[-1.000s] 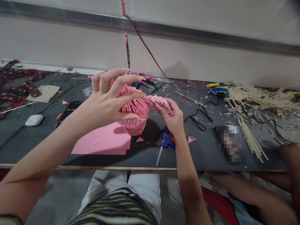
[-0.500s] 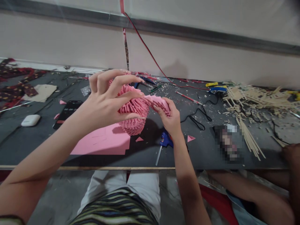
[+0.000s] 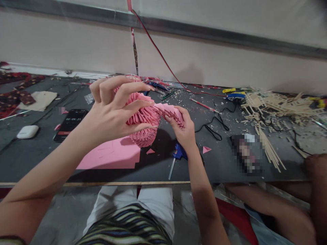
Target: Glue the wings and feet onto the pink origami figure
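Note:
A rounded body of pink folded-paper origami, built from many small pointed pieces, is held up above the table. My left hand lies over its upper left side, fingers curled across the top and thumb stretched along the front; it hides part of the body. From the body's right side a curved band of stacked pink pieces reaches into my right hand, which pinches its end between thumb and fingers. Pink paper sheets lie beneath. Close by are loose pink triangles and a blue glue gun, partly behind my right wrist.
At left are a phone showing a timer, a white earbud case and patterned cloth. Thin wooden sticks and scraps cover the right side, near a black packet. Another person's arm rests at the far right.
The whole view has shifted slightly, so things on the table appear a little further left. Both hands keep nearly the same hold on the pink origami.

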The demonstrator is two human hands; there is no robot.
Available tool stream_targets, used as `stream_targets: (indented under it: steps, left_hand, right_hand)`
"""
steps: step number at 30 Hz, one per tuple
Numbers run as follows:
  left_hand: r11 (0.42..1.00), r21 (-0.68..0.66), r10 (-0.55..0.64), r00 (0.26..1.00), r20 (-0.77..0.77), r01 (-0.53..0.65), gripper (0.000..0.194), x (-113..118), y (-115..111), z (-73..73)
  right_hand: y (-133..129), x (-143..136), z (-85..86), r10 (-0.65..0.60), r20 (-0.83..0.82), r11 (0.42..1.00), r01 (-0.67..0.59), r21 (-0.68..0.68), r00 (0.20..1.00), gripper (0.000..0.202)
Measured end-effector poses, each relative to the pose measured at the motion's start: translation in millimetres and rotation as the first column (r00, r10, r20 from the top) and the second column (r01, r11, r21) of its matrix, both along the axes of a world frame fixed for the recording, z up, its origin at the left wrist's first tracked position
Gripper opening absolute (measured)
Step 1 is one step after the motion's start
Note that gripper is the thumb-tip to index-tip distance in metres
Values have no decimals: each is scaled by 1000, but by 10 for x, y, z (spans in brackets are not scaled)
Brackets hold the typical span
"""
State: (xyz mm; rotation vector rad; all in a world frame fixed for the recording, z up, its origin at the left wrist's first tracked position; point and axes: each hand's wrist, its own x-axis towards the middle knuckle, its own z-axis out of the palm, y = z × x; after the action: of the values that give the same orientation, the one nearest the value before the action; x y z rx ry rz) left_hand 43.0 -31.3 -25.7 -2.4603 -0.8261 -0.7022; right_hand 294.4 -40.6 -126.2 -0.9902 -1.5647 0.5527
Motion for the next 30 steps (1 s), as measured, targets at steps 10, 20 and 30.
stream_targets:
  steps: [10,20,30]
  left_hand:
    - [1000,-5,-3,998,56,3,60,-34,41,-73]
    - [983,-181,18,998,66,-5,60,-137,88,-70]
    - [983,-182,6,996,84,10,55,-107,99,-78]
  right_hand:
    - [3,115,59,89,149,989,-70,-133,985,61]
    - [-30,116,73,29,242,999,-20,-40,970,61]
    - [-113,59,165,-51,253,997,62,-36,966,52]
